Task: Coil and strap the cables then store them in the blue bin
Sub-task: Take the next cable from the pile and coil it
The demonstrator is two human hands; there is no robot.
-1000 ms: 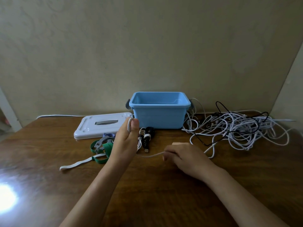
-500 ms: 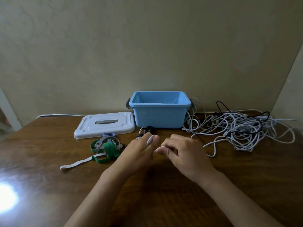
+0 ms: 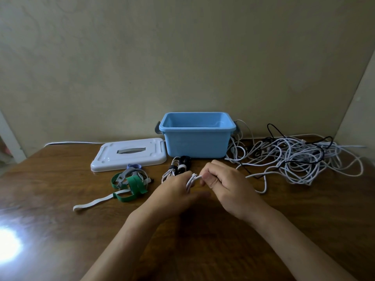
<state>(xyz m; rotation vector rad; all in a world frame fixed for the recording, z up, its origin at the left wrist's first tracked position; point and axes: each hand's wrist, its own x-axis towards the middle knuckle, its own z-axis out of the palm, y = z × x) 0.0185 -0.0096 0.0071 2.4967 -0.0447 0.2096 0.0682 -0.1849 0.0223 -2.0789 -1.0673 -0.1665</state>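
Head view. In front of the blue bin (image 3: 195, 136), the left hand (image 3: 176, 190) carries a few turns of white cable (image 3: 191, 180) wound round its fingers; the right hand (image 3: 224, 184) pinches the strand beside them, its tail trailing to the tangled pile (image 3: 300, 159) right of the bin. Judged light, limp and springy, the cable is best gripped at the loops. Half a second earlier only one turn showed; a second earlier the hands were apart.
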